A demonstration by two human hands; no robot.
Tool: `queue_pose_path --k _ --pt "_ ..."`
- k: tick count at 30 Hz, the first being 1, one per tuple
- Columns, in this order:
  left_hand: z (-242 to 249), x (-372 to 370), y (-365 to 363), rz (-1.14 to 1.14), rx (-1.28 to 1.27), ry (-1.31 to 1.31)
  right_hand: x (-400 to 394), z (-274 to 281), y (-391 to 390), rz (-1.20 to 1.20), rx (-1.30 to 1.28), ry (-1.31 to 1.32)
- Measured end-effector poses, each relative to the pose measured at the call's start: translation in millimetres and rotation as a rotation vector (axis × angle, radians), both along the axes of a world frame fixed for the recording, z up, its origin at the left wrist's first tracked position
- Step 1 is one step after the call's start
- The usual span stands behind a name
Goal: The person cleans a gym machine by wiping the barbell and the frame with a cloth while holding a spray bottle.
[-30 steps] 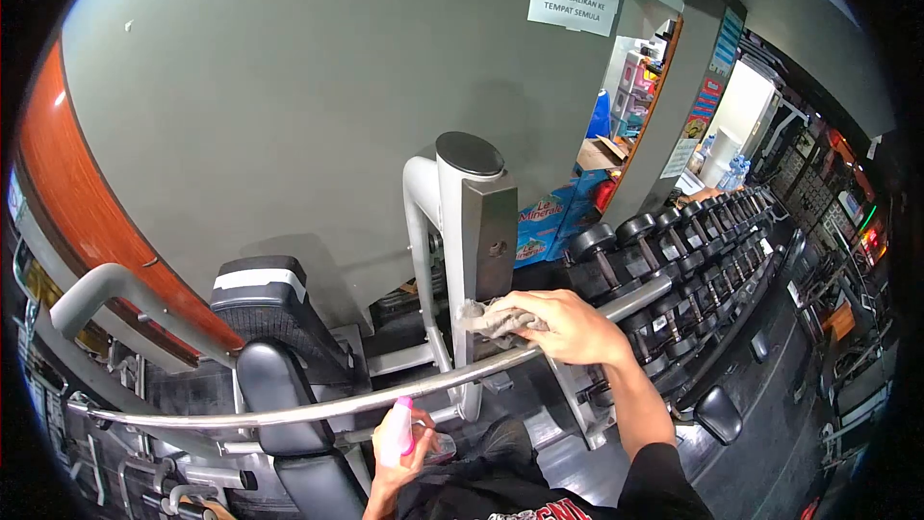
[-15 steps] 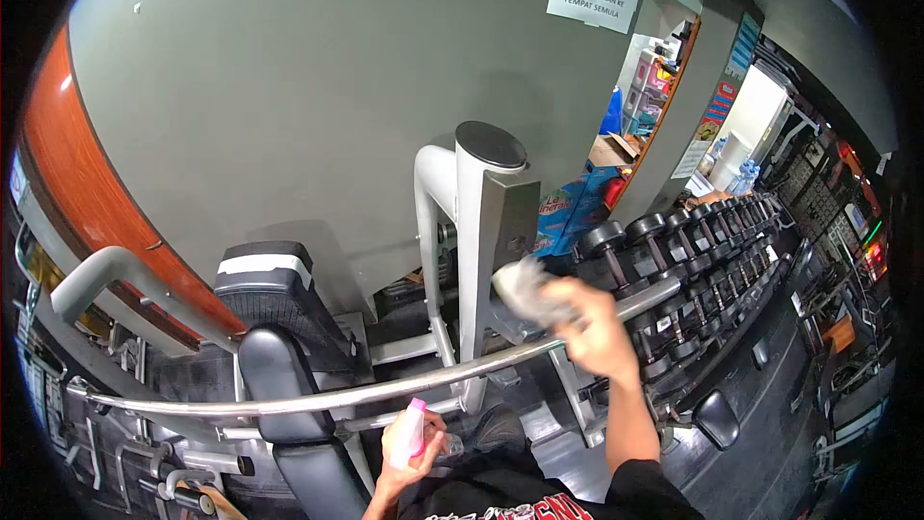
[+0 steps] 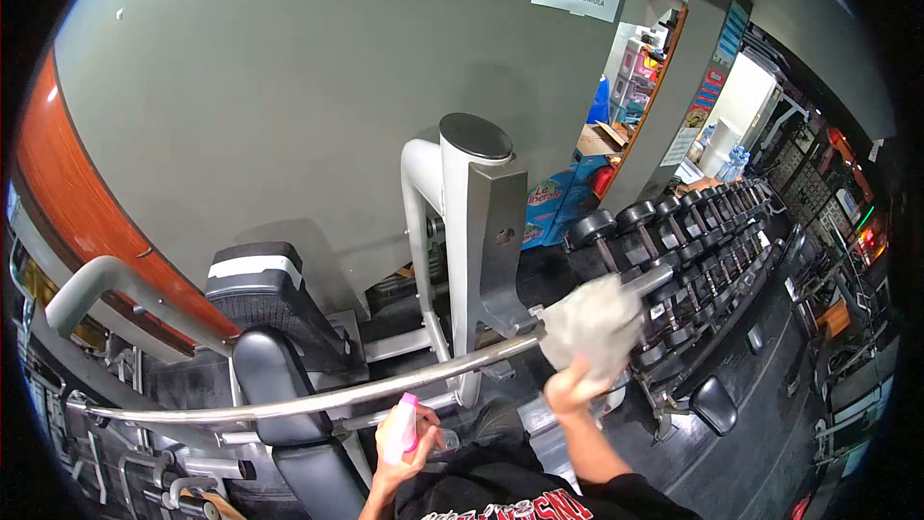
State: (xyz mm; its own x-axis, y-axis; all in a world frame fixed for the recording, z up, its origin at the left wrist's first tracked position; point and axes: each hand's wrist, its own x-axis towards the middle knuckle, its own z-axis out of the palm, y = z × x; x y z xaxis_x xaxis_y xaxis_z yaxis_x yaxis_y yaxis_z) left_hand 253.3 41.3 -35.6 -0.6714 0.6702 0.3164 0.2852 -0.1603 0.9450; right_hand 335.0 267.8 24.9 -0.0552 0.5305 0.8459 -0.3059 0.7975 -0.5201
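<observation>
The whitish-grey cloth (image 3: 592, 325) is up at the right-hand stretch of the chrome bar (image 3: 385, 390), covering part of it from where I stand, just short of the thicker grey sleeve (image 3: 649, 282) at its end. The right hand (image 3: 576, 390) has it from below; the cloth hides most of those fingers and the rest is blurred, but they look closed on its lower edge, with the upper part fanned out loose. Whether the fabric presses on the metal or hangs in front of it, I can't tell.

Lower down, the left hand (image 3: 409, 438) keeps its fingers wrapped round a white bottle with a pink top (image 3: 407, 420), just below the bar on my view and near the black padded seat (image 3: 271, 366).

What would worry me is that spread of fabric: held by one edge only, it could snag at the step where the bar meets the sleeve and be tugged free. A careless lift of the left hand could knock the bottle's top against the bar. And if the bar isn't locked, which I can't make out, a hard push might roll or shift it.
</observation>
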Motion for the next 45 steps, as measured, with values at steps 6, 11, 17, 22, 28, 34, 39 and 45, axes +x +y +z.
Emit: queue_pose_path --k 6,11,17,22,28,34,39,45 --pt "8.4 3.0 8.8 -0.038 0.077 -0.106 -20.5 -46.1 8.2 -0.092 0.46 -0.264" --pt "9.5 7.2 6.7 -0.022 0.077 -0.097 -21.2 -36.3 14.3 0.004 -0.61 -0.204" --pt "5.7 10.6 0.6 0.0 0.071 -0.136 -12.0 -51.4 -3.2 -0.164 -0.01 -0.047" --pt "9.6 13.8 5.8 0.001 0.073 -0.171 -23.7 -45.0 8.5 -0.113 0.311 -0.221" --pt "5.1 14.1 8.3 -0.029 0.06 -0.144 -16.2 -16.9 6.1 0.085 -0.472 -0.321" --pt "5.0 15.8 7.8 -0.053 0.057 -0.158 -6.4 -35.6 -4.0 -0.106 -0.58 -0.101" --pt "8.9 18.7 15.0 -0.095 0.078 -0.21 -11.4 -25.0 -0.8 0.031 0.329 -0.436" --pt "11.2 19.0 14.3 -0.156 0.075 -0.13 -12.3 -31.9 -0.8 0.212 -0.607 -0.237"
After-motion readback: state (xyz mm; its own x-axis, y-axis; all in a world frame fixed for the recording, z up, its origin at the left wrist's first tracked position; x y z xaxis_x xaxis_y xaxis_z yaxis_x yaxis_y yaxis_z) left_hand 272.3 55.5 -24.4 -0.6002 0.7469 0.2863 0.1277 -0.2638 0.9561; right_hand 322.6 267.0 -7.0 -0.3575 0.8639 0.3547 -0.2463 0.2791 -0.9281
